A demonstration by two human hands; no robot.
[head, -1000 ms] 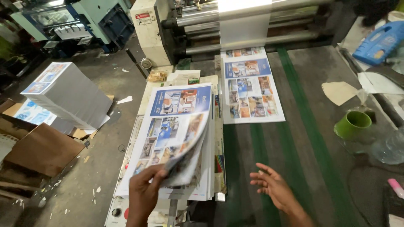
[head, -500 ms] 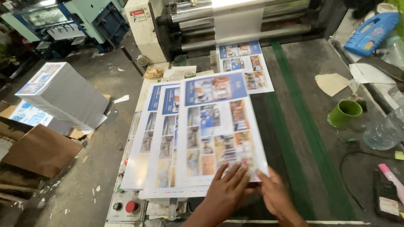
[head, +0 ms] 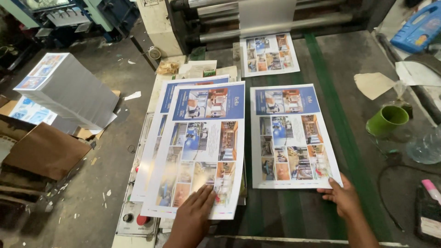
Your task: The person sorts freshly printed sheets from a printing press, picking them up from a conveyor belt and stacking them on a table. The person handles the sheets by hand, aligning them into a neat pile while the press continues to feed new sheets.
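Left hand (head: 193, 216) lies flat, fingers (head: 204, 195) spread wide, pressing the near edge of the top printed sheet (head: 202, 147) on the pile of sheets (head: 151, 151) at the worktop's left side; palm-down pressure likely keeps the pile from sliding. It grips nothing. Right hand (head: 343, 198) holds the near right corner of a single printed sheet (head: 291, 135), fingers narrow and pinched on the edge, thumb not clearly visible. That sheet lies flat on the dark worktop (head: 367, 193) just beside the pile, apart from it, crossing a green belt (head: 335, 115), probably laid out alone for a look. A third printed sheet (head: 269, 53) sits further up, below the machine rollers (head: 257, 20), as if just fed out. Green mug (head: 387, 120) and clear glass vessel (head: 425, 147) stand to the right, well clear of the paper. Wrapped stack of prints (head: 69, 89) sits on the floor (head: 115, 138) at left, by cardboard (head: 43, 151).
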